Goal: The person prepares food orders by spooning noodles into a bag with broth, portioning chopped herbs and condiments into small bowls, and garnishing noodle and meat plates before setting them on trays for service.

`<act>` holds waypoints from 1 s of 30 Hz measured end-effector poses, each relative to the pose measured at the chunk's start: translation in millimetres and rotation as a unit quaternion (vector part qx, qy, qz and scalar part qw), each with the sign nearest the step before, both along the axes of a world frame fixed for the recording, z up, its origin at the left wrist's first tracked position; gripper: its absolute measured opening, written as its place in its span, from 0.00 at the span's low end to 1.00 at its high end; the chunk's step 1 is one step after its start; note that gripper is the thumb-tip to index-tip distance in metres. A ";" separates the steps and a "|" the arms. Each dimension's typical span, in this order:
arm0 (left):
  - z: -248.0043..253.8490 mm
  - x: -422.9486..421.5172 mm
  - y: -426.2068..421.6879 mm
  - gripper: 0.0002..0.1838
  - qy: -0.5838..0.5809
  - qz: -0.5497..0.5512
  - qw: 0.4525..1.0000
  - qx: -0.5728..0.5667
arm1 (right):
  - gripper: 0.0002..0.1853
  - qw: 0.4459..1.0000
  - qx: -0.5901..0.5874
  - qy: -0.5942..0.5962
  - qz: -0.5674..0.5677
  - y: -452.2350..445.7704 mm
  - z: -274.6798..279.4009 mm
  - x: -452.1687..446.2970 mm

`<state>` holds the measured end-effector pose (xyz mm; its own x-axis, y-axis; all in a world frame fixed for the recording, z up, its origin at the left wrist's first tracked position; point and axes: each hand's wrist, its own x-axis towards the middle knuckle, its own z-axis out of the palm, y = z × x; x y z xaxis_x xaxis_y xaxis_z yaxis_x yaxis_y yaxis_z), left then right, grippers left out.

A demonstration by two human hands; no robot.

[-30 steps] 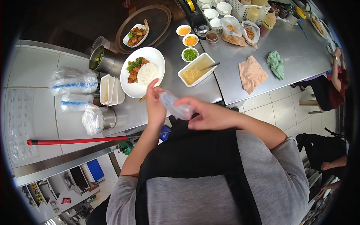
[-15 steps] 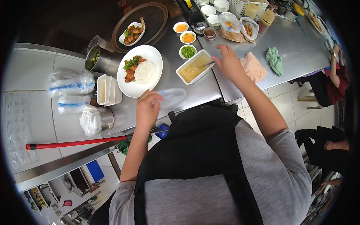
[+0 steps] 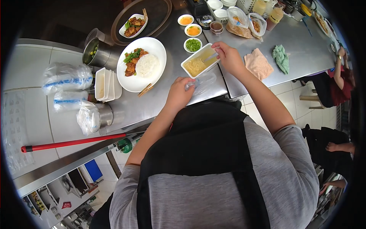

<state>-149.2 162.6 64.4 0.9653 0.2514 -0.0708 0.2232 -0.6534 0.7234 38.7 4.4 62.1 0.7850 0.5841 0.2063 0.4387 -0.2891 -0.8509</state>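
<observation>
My left hand (image 3: 180,91) is closed on a clear plastic bag (image 3: 205,82), just below a white rectangular tub (image 3: 187,70) of pale noodle-like food in liquid. My right hand (image 3: 228,57) pinches the handle of a spoon (image 3: 211,57) whose lower end is inside that tub. The tub's right end looks raised. Left of it lies a white oval plate (image 3: 160,57) with white rice, browned meat and greens. Wooden chopsticks (image 3: 145,90) rest by the plate's lower edge. A small bowl of chopped green onion (image 3: 193,45) stands above the tub.
Two bowls of orange liquid (image 3: 193,30) stand farther back. A pink cloth (image 3: 258,64) and a green cloth (image 3: 281,59) lie at the right. Stacked white tubs (image 3: 113,86), a metal pot (image 3: 100,57) and bagged packages (image 3: 66,78) are at the left. Other people (image 3: 331,91) are at the far right.
My left hand has moved right with the bag, to the tub. My right hand has left the bag and taken hold of the spoon. The tub now appears tilted.
</observation>
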 end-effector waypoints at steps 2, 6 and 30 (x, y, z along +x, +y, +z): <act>-1.2 0.2 2.0 0.13 -0.002 0.003 1.000 0.003 | 0.09 0.998 -0.013 0.062 -0.015 0.9 2.8 3.2; -2.5 -0.3 4.8 0.15 -0.006 -0.002 1.000 -0.006 | 0.12 0.994 -0.047 0.097 -0.002 -0.8 13.7 9.0; -38.9 17.0 -21.2 0.23 0.050 -0.010 0.941 -0.335 | 0.13 0.950 0.069 0.300 -0.062 -41.7 33.9 15.9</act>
<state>-132.2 141.4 25.6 0.9496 0.0999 -0.2973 0.3042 -0.0636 0.9505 54.7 -37.3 96.0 0.8461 0.4800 -0.2317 -0.1665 -0.1749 -0.9704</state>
